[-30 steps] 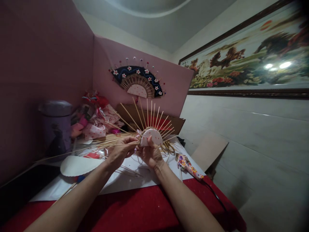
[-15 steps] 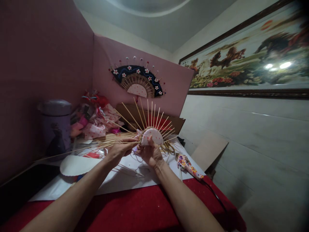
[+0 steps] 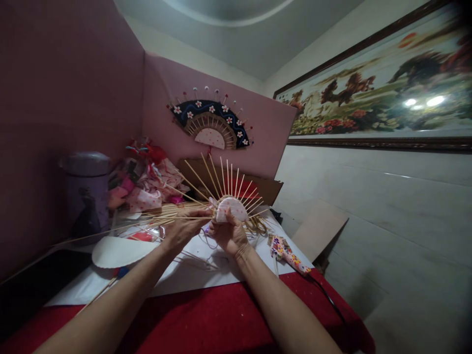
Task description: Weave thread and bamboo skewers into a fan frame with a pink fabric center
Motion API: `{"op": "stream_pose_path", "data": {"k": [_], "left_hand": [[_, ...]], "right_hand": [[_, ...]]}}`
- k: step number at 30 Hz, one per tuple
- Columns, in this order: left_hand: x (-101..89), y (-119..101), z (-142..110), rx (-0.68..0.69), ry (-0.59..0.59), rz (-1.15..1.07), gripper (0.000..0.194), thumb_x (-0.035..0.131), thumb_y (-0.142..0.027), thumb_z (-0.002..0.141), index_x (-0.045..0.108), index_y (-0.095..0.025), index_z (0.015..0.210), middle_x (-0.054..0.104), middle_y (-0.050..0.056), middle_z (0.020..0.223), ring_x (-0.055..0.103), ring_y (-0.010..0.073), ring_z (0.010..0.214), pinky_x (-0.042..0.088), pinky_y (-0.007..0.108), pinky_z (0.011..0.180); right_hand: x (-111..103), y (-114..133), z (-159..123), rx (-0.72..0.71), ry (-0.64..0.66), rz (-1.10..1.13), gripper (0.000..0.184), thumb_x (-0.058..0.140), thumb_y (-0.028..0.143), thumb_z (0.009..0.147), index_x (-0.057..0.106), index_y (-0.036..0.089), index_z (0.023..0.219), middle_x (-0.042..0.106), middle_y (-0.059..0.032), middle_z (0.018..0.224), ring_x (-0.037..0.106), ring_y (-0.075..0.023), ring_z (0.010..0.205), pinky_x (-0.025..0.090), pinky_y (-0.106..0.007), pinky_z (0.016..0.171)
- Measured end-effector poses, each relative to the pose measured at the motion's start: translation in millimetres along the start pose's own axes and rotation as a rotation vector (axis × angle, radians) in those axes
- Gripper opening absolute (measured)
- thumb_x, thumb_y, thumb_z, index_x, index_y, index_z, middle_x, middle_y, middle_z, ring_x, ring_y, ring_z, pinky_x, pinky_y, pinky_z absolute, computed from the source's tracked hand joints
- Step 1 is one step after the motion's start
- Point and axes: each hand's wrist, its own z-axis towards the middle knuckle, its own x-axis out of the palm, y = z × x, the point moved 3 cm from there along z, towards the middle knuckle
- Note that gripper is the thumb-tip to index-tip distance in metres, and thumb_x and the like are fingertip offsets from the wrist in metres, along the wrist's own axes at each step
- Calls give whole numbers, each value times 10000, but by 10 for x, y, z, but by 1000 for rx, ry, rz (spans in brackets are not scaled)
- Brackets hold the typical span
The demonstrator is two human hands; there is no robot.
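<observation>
A fan frame (image 3: 232, 209) stands upright over the middle of the table, its thin wooden sticks spreading out from a padded half-disc covered in white cloth with reddish dots. My right hand (image 3: 230, 236) grips the half-disc from below, thumb on its front face. At the frame's left edge, my left hand (image 3: 188, 227) is closed on a thin wooden stick (image 3: 186, 217) that points out to the left. The fingertips of that hand touch or nearly touch the half-disc's left end. The fingers of my right hand behind the frame are hidden.
Loose sticks (image 3: 155, 214) and a white half-round piece (image 3: 121, 251) lie left. Scissors (image 3: 258, 225) and a flowered glue gun (image 3: 287, 253) with a cord lie right. Behind are a purple tumbler (image 3: 86, 196), a cloth pile (image 3: 155, 184) and a finished fan (image 3: 210, 123) on a pink board.
The fan frame has tilted slightly to the left, its upper sticks leaning further left. Both hands keep their grip and have hardly moved.
</observation>
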Motion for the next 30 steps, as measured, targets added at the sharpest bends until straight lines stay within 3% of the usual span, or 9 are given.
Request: {"op": "stream_pose_path", "data": {"k": [7,12,16,21,30], "left_hand": [[-58,2,31,149,-45,79,147,749,-280,581,742,-185,693,688,50,703,521,133,572,355,224,485],[-52,6,42,121,-58,81,171,751,-303,580,724,-164,677,623,22,594,427,92,475,297,219,439],[-22,9,14,32,-4,39,241,745,-371,604,656,-149,634,491,-34,483,321,52,397,201,204,397],[-60,68,41,10,30,54,221,737,-354,615,653,-155,661,471,-53,475,328,48,394,201,194,398],[-207,89,162,294,-94,240,44,731,-229,585,721,-191,603,683,39,605,593,162,591,440,252,563]], "right_hand": [[-13,-24,-2,14,42,-17,270,658,419,769,607,156,800,601,10,607,489,-105,542,409,-230,527],[-16,-23,1,4,35,-11,280,659,417,770,614,142,800,608,-2,612,507,-110,554,424,-232,539],[-8,-26,-5,-6,-7,-12,296,661,429,769,616,138,802,614,-7,620,516,-114,553,430,-236,531],[-6,-41,-11,0,-37,0,310,665,445,762,609,147,824,643,-5,654,531,-112,553,430,-234,525],[-85,-35,1,62,-16,-12,361,663,426,755,616,97,897,695,-80,749,595,-134,585,445,-231,531]]}}
